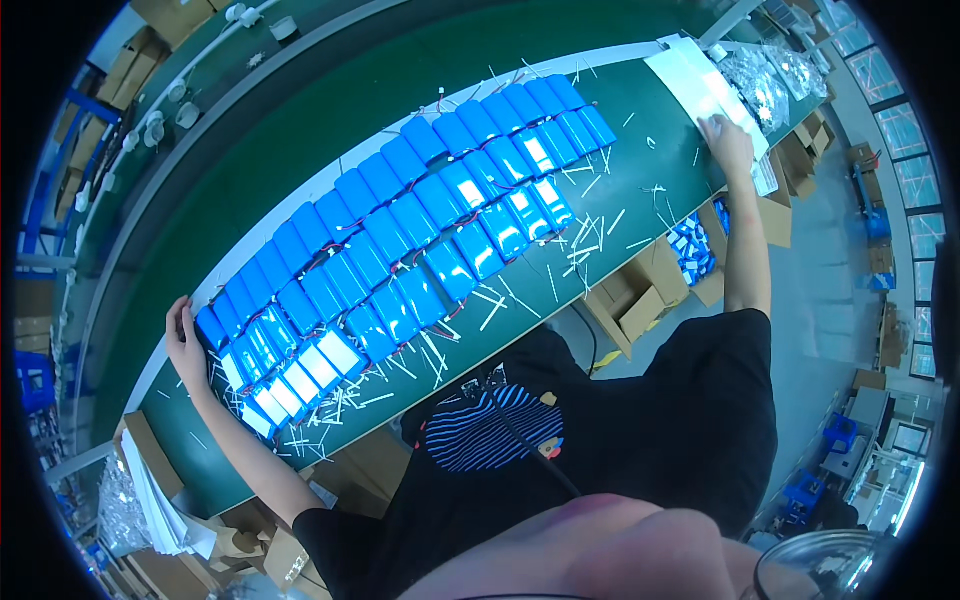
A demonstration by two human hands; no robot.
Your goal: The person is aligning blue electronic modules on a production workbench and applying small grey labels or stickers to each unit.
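Note:
Rows of blue shrink-wrapped battery packs (390, 235) lie side by side across the green table, with thin red and black leads between them. Several packs in the near rows carry white faces or bright glare. At the left end of the rows, my left hand (186, 345) rests beside the last pack, fingers extended and apart, apparently holding nothing. Far to the right, my right hand (729, 146) is closed at the edge of white sheets (700, 88) lying on the table. Its fingertips are partly hidden against the white.
Thin white strips (490, 310) litter the green table (610, 90) along its near side. Clear plastic bags (760, 85) lie at the far right. Open cardboard boxes (632, 298) stand below the near edge, one holding blue-and-white pieces (690, 250). A green conveyor (250, 115) runs behind.

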